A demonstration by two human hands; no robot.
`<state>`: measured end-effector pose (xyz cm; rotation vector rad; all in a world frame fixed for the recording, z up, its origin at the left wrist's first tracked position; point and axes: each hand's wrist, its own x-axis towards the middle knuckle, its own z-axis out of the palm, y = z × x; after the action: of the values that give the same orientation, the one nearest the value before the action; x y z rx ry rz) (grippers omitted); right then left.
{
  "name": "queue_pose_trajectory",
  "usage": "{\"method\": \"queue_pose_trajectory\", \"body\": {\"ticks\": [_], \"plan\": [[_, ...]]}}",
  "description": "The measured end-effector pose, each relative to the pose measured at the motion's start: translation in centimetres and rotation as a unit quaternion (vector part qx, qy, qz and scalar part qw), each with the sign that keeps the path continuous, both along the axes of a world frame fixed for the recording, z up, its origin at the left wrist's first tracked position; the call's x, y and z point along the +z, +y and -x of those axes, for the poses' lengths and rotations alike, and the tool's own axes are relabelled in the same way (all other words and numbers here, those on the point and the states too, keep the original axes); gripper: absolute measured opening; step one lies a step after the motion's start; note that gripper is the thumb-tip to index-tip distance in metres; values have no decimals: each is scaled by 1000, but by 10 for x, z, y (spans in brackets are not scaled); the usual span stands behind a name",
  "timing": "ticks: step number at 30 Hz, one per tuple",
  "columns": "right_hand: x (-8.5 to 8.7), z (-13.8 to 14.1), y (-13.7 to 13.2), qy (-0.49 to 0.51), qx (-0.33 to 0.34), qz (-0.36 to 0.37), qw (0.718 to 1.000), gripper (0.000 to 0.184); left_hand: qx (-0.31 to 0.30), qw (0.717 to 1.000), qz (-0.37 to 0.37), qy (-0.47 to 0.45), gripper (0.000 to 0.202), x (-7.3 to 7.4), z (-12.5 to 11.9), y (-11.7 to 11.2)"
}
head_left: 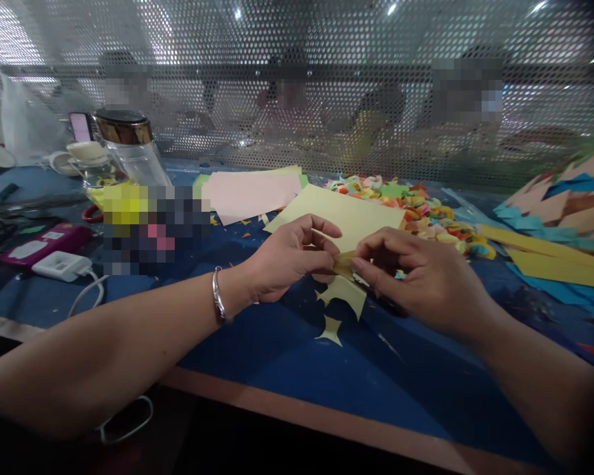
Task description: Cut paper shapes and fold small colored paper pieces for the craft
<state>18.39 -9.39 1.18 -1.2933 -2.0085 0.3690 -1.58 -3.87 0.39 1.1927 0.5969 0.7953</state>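
Observation:
My left hand [292,257], a silver bracelet [218,295] on its wrist, pinches a small piece of yellow paper [345,264] between thumb and fingers. From the other side my right hand [420,270] grips the same piece with thumb and forefinger. A dark object [389,305] shows partly beneath my right hand; its kind is hidden. Below the fingers lie a pale yellow scrap [344,297] with curved cut edges and a smaller scrap [331,329]. Just behind my hands rests a pale yellow sheet [336,214] on the blue table [297,376].
Pink sheets [257,192] lie farther back, beside a heap of colourful paper cuttings [426,214]. Folded paper pieces [564,204] and yellow strips [549,257] occupy the right. Leftward stand a clear bottle [133,155], a white charger [63,265] and a magenta box [47,247]. A perforated metal screen [327,125] closes the back.

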Motion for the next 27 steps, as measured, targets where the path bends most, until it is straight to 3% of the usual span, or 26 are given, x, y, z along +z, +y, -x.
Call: {"method": "queue_pose_trajectory", "body": {"ticks": [9,20,27], "plan": [[0,1,1,-10,7,-33,999,17,-3,1000,22,-22,38,-2,0,-1],[4,2,-2,45,6,5,999,15,4,1000,6,-27,27,-2,0,3],[5,3,-2,74,-4,13,997,16,-23,999,-7,-33,23,-2,2,3]]}}
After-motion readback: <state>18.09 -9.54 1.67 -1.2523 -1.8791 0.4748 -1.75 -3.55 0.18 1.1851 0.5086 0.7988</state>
